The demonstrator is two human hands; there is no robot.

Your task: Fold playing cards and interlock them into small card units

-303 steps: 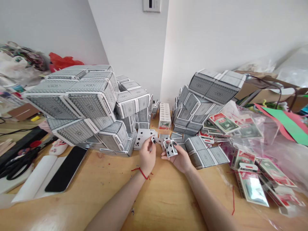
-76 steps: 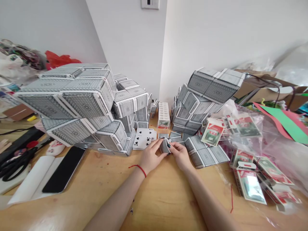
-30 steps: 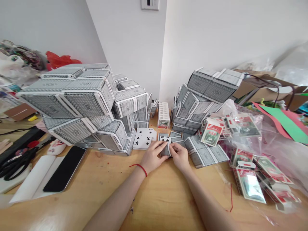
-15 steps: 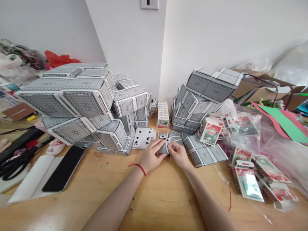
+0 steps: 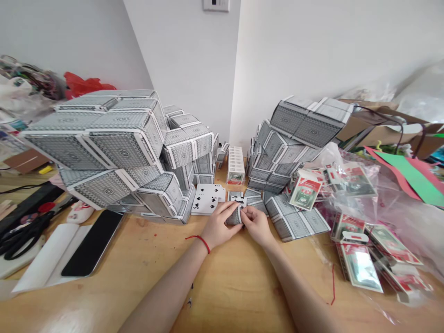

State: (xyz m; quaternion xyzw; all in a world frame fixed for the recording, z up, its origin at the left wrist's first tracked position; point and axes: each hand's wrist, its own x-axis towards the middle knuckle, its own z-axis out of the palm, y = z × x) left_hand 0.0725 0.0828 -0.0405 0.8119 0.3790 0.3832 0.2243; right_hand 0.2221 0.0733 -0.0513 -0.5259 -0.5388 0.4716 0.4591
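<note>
Between my two hands is a small piece made of folded playing cards (image 5: 234,216), grey patterned back showing, with a spade face at its top. My left hand (image 5: 219,223) lies against its left side, fingers across the top and thumb at the near edge. At the right edge, my right hand (image 5: 255,225) pinches it between thumb and fingers. Face-up spade cards (image 5: 205,199) lie just left of my left hand. Behind and right of my hands sit grey folded-card blocks (image 5: 255,201). My fingers partly hide the held piece.
Tall stacks of card-covered blocks stand left (image 5: 118,143) and right (image 5: 294,125). A row of card boxes (image 5: 236,164) is between them. A black phone (image 5: 93,244) and scissors (image 5: 24,238) lie left. Red-green card boxes (image 5: 360,266) and plastic wrap (image 5: 409,222) cover the right.
Both hands stay on the folded cards with almost the same grip. The right fingers have shifted very slightly, and the view has moved a little.
</note>
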